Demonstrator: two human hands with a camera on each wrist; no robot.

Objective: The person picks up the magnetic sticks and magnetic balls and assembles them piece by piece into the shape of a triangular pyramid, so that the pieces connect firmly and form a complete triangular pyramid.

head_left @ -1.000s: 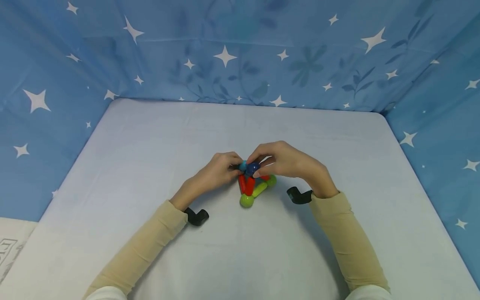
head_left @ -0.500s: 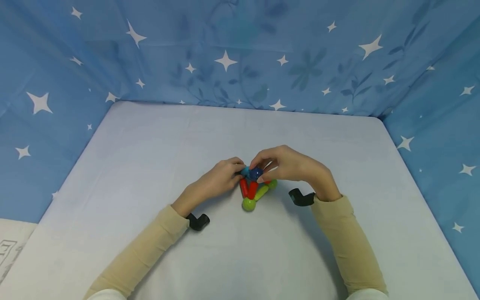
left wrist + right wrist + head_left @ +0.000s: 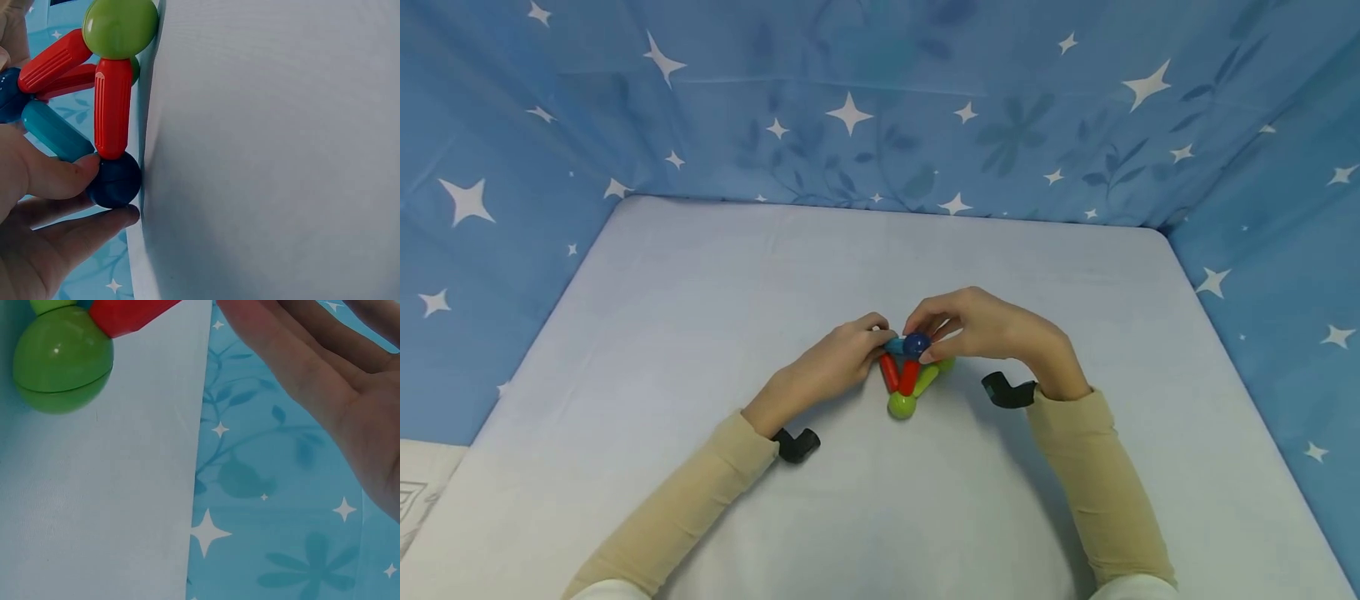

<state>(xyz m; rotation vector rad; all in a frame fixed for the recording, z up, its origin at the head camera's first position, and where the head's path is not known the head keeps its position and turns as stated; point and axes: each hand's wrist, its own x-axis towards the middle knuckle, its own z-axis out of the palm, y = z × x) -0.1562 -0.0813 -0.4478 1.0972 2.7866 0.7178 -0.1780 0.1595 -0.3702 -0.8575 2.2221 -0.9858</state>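
Note:
A small frame of magnetic rods and balls stands on the table between the hands. My left hand [image 3: 831, 365] pinches a dark blue ball [image 3: 115, 180] at one corner, thumb on one side and fingers on the other. My right hand [image 3: 992, 327] holds the upper dark blue ball [image 3: 916, 345] between thumb and fingers. A teal rod [image 3: 895, 346] joins these two balls. Red rods [image 3: 908, 378] slope down to a green ball [image 3: 902, 406] at the near corner. A lime rod [image 3: 927, 381] runs to another green ball [image 3: 62, 359], partly behind my right hand in the head view.
The white tabletop [image 3: 737, 275] spreads around the frame. A blue curtain [image 3: 880, 108] with stars borders its back and sides. Black curved pieces [image 3: 797, 446] are worn at both wrists. A printed white sheet [image 3: 422, 487] lies at the far left.
The rod-and-ball frame has shifted slightly right, along with both hands. More of the teal rod now shows beside the upper blue ball. Both hands keep their grip.

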